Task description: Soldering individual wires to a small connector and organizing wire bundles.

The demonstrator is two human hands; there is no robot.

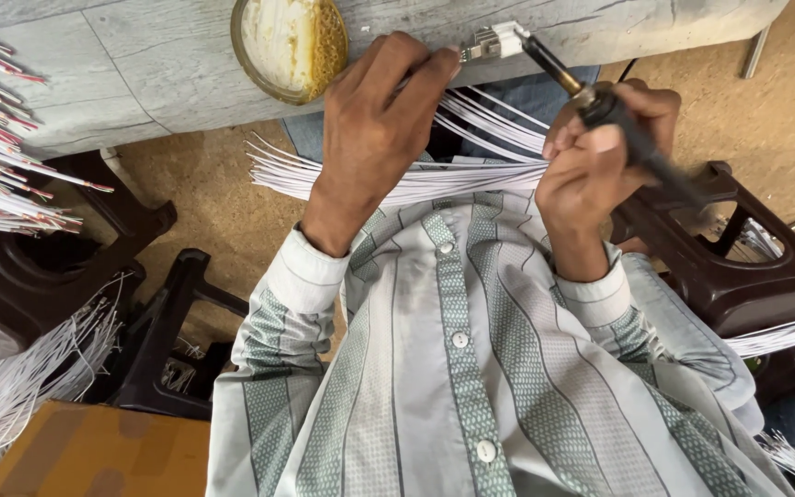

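Observation:
My right hand [591, 156] grips a dark-handled soldering iron [632, 138], its tip reaching up-left to a small white connector [496, 40] at the grey table's edge. My left hand [379, 120] rests fingers-down on that edge, fingertips pinching by the connector. A sheaf of thin white wires [397, 179] lies across my lap under both hands, fanning out to the left.
A round tin [290, 44] of yellowish paste sits on the grey table [140, 64]. Red-tipped white wires [2, 156] lie at the left. Dark brown plastic stools [738, 267] stand on both sides, with more white wire bundles [20, 377] hanging at lower left.

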